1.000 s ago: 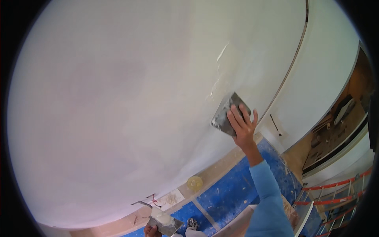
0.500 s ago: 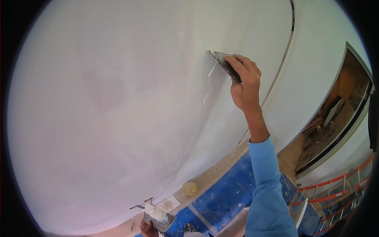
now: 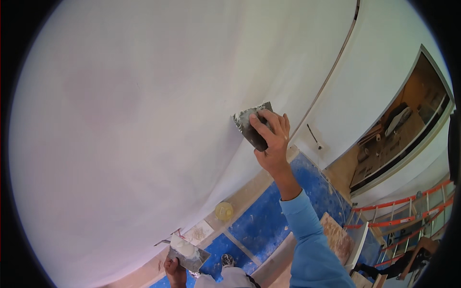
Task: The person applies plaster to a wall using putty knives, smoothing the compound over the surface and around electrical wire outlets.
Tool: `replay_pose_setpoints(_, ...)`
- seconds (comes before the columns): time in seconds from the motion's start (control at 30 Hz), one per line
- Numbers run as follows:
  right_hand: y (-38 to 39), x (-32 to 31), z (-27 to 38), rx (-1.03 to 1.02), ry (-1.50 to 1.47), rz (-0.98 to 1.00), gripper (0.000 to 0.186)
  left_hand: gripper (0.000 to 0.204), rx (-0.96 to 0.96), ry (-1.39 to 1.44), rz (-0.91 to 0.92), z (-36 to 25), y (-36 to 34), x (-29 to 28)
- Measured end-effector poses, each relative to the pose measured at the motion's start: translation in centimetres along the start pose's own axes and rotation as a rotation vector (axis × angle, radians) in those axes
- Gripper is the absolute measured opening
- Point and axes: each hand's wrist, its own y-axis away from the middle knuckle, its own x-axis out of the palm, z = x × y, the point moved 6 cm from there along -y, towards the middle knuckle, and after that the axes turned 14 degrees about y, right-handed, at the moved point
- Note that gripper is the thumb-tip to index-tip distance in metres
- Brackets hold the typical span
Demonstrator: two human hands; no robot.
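My right hand (image 3: 275, 146) is raised up against the white wall (image 3: 144, 120) and grips a wide flat scraper (image 3: 248, 128). White filler clings to the blade's left edge and face. Whether the blade touches the wall, I cannot tell. Low down at the left, my left hand (image 3: 175, 269) holds a flat metal plate (image 3: 196, 263) by its edge. A thick heap of white filler (image 3: 182, 246) lies on that plate.
Below are a blue floor covering (image 3: 252, 230) and a round yellowish container (image 3: 224, 211) near the wall's foot. Wires (image 3: 178, 233) stick out of the wall near my left hand. An orange ladder (image 3: 391, 223) lies to the right, below a dark-framed window (image 3: 408, 125).
My right hand has brought the scraper down and slightly left, its blade turned so more of its face shows. My left hand still holds the plate, slightly higher and further left in the picture.
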Motion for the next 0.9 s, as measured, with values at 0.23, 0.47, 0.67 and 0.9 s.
replay_pose_setpoints(0.23,5.3,2.8,2.4,0.016,-0.033,0.028,0.057,0.050,0.001,-0.007,-0.030,-0.2,-0.3,-2.8)
replay_pose_setpoints(0.47,12.5,7.1,4.8,0.064,-0.073,-0.007,0.053,0.053,-0.028,-0.057,-0.049,-1.1,0.7,-4.7)
replay_pose_setpoints(0.67,18.4,9.8,6.7,0.099,-0.128,0.033,0.055,0.048,-0.076,-0.058,-0.087,-1.9,1.4,-4.2)
replay_pose_setpoints(0.9,24.2,11.4,7.3,0.049,-0.029,0.307,0.057,0.046,-0.126,-0.168,0.021,0.2,-1.1,0.1)
